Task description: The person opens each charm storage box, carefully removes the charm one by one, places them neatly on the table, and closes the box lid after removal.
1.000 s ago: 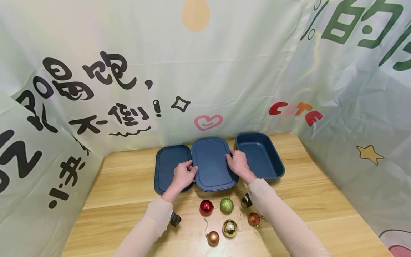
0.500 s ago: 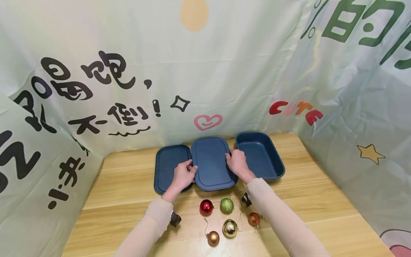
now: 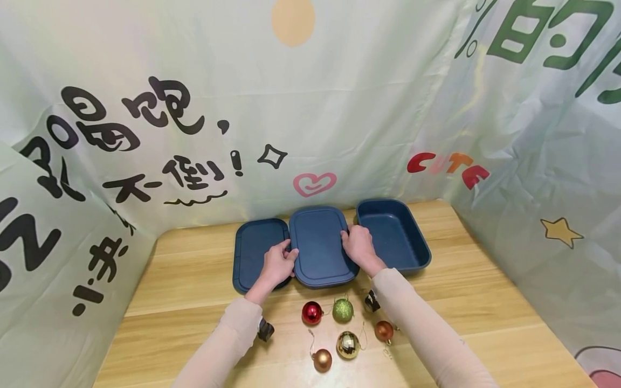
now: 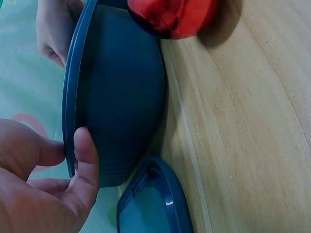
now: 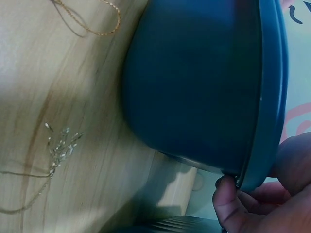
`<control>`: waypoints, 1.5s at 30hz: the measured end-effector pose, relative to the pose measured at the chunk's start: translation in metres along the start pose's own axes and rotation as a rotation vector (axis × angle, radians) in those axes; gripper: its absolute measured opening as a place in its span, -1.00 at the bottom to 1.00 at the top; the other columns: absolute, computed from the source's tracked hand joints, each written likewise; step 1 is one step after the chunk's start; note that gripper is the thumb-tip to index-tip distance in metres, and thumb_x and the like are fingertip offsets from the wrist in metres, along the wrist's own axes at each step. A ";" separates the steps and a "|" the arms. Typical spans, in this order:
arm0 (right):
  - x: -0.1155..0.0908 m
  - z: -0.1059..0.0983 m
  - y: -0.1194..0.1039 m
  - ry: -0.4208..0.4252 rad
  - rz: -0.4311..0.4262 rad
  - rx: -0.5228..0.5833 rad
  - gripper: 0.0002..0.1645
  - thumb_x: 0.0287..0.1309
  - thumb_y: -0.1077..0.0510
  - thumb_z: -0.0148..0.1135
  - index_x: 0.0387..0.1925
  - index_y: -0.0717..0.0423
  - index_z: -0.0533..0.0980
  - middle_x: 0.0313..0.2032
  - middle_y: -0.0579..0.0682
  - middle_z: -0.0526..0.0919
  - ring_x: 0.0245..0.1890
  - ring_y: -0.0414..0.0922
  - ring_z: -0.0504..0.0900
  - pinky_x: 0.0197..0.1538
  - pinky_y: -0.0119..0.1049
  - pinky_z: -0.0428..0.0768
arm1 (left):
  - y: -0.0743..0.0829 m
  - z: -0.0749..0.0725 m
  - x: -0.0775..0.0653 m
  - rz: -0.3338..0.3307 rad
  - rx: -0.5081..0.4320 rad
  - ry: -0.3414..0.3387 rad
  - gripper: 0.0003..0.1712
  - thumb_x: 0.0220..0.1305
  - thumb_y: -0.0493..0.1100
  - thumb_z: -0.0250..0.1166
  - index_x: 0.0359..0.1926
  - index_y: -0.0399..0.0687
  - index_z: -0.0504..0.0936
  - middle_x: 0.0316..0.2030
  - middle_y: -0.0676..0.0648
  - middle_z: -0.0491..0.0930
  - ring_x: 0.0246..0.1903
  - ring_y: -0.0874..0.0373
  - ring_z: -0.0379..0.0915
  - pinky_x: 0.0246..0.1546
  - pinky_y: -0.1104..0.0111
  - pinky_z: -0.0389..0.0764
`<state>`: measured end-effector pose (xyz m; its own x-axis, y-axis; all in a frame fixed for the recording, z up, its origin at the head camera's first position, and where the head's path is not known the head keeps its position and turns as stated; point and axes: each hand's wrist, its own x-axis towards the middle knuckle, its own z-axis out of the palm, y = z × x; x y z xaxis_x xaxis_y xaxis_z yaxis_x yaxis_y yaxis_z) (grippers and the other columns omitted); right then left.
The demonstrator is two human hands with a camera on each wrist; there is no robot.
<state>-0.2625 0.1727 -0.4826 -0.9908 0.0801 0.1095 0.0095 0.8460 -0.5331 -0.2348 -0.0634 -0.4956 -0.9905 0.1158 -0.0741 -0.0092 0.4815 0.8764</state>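
Observation:
A dark blue plastic box [image 4: 121, 82] stands in the middle at the back of the table, covered by its matching lid [image 3: 320, 245]. My left hand [image 3: 280, 264] pinches the left edge of this lid, thumb on top and a finger under the rim in the left wrist view. On the opposite side my right hand [image 3: 361, 247] grips the right edge in the same way, its fingertips below the rim in the right wrist view. A second blue lid [image 3: 254, 253] lies flat to the left. To the right stands an uncovered blue box [image 3: 394, 237] with nothing visible inside.
Several Christmas baubles lie in front of the middle box: red [image 3: 312, 312], glittery green [image 3: 343, 310], shiny gold [image 3: 347, 345], matte gold [image 3: 322, 360] and copper [image 3: 384, 331]. Printed cloth [image 3: 310, 134] hangs behind and beside the wooden table [image 3: 189, 269].
Both hands keep their hold on the lid's edges and have hardly moved. The baubles and boxes stay in place; the head view shifts only slightly.

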 end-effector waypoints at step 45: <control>0.005 -0.012 0.004 0.028 -0.076 0.007 -0.68 0.50 0.14 0.19 0.01 0.29 0.71 -0.51 0.10 0.66 -0.61 -0.08 0.55 -0.47 -0.27 0.47 | -0.001 -0.001 0.006 -0.039 0.011 -0.011 -0.35 0.61 -0.10 0.20 0.57 -0.24 0.32 -0.50 -0.05 0.53 -0.65 0.11 0.62 -0.36 0.28 0.75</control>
<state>-0.2661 0.1827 -0.4743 -0.9844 0.0304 0.1734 -0.0669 0.8464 -0.5283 -0.2407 -0.0637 -0.4964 -0.9879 0.1064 -0.1131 -0.0460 0.4952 0.8676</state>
